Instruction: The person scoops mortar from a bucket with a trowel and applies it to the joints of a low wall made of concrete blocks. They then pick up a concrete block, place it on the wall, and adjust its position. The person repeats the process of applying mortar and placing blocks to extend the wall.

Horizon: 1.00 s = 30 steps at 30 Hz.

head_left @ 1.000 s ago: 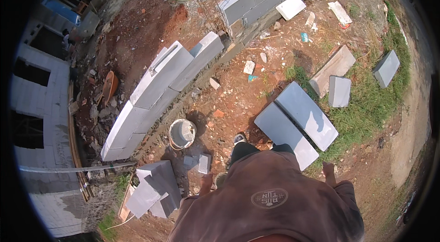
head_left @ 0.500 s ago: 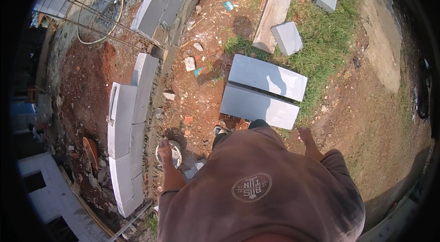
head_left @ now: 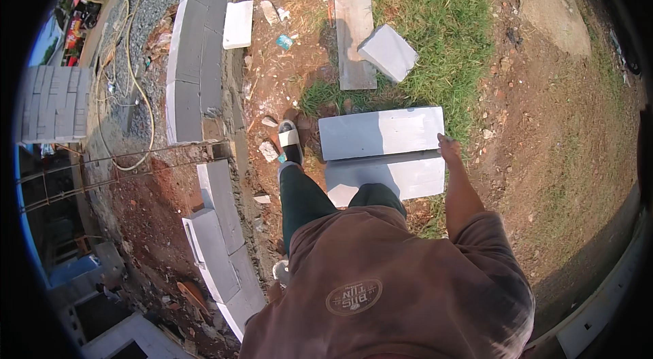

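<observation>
Two long pale-grey aerated concrete blocks lie side by side in front of my legs, a far block (head_left: 381, 133) and a near block (head_left: 422, 177). My right hand (head_left: 448, 147) is at the right end of the far block, fingers bent against its corner. My thighs partly cover the near block. Only a small patch of skin, seemingly my left hand (head_left: 275, 291), shows at my left side beside a whitish container (head_left: 280, 271); its fingers are hidden by my shirt and its grip is not visible.
A low block wall (head_left: 224, 236) curves along the left, with a metal tool on top. Thin rebar (head_left: 136, 168) crosses a gap in it. A plank-like slab (head_left: 354, 39), a tilted block (head_left: 389, 53) and a white block (head_left: 238, 24) lie beyond, among grass and rubble.
My right hand has reached forward to the far block's end. My left leg has stepped forward and left. My left hand, earlier above the bucket, is now mostly hidden. The view has turned.
</observation>
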Each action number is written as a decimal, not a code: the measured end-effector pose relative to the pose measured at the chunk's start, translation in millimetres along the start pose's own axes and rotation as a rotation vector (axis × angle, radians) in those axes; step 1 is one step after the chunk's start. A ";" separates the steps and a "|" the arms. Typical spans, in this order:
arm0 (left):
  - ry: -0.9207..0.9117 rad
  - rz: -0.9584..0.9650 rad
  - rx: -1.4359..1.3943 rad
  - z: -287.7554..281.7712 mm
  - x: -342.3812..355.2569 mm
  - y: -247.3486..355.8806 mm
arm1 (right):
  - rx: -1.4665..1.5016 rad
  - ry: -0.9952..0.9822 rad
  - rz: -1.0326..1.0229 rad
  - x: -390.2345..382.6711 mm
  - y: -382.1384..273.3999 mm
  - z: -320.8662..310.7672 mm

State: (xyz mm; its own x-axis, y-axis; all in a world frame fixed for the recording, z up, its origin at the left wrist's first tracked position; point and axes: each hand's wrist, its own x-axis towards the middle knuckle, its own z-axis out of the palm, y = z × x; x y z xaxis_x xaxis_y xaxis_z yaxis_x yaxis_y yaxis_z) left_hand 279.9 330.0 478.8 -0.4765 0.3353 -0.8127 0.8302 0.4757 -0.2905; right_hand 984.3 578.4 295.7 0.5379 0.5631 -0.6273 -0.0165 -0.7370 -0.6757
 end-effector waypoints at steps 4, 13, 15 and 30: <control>0.097 0.052 0.490 -138.1 70.5 17.8 | 0.082 0.023 -0.153 67.2 -21.7 60.9; 0.535 0.692 -0.325 -302.9 176.6 432.6 | -0.447 0.082 -0.197 295.6 -141.6 197.0; 0.546 0.828 0.092 -314.7 190.9 453.7 | -0.713 0.145 -0.139 338.0 -184.7 211.0; 0.404 0.689 0.103 -350.5 225.0 471.8 | -0.763 0.399 -0.408 356.0 -173.8 268.9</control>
State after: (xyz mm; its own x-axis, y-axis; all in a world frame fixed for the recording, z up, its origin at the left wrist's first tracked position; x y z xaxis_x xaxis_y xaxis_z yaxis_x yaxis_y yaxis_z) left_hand 463.0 914.9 335.9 0.1012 0.8040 -0.5859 0.9887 -0.0160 0.1487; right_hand 952.0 1007.5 85.6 0.6309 0.7657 -0.1251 0.7149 -0.6364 -0.2897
